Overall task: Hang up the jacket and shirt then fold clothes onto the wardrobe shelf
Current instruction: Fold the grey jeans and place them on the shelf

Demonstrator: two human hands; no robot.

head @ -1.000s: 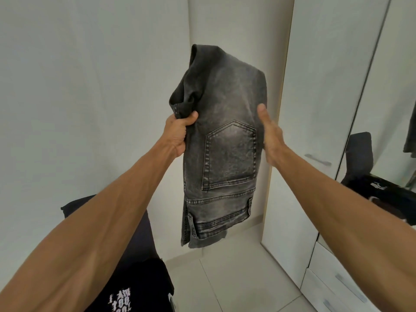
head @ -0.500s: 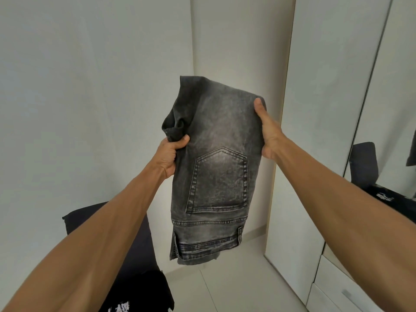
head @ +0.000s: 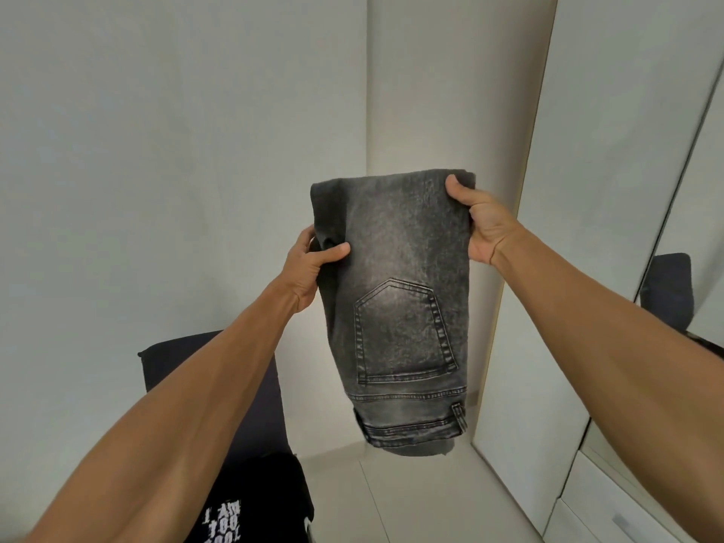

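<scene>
Clothing nearest you is a black printed T-shirt (head: 254, 503), lying low on your left on a dark padded seat (head: 203, 366).

Beyond it, both arms are extended and hold the grey jeans (head: 399, 244) in the air, clear of the floor (head: 411, 499).

**Hand state**
- Your left hand (head: 309, 264) pinches the left edge of the folded jeans a little below the top. The thumb lies on the near face and the fingers are behind the cloth.
- Your right hand (head: 484, 225) grips the top right corner, thumb over the near face. Its fingers are hidden behind the denim.

**Handling**
- Treat the denim as thick, moderately heavy and limp. It will probably sag wherever it is unsupported, but it should keep a crease better than thin cloth.
- It looks neither slippery nor fragile, so a firm pinch should be enough.
- Take hold at both corners of the top fold so that the layers stay aligned. At present the top left corner stands free above your left hand.

**Orientation**
- The long axis runs vertically.
- The folded edge is at the top and the waistband (head: 411, 425) hangs at the bottom.
- The back pocket (head: 403, 335) faces you upside down, with its point upward.

**Background**
- Behind the jeans is the corner of a pale wall (head: 156, 150).
- To the right stands the white wardrobe (head: 587, 229), with the door shown here closed.
- A mirrored panel (head: 705, 182) lies further right.
- No shelf is in view. You will probably need to open the wardrobe before placing the jeans
</scene>
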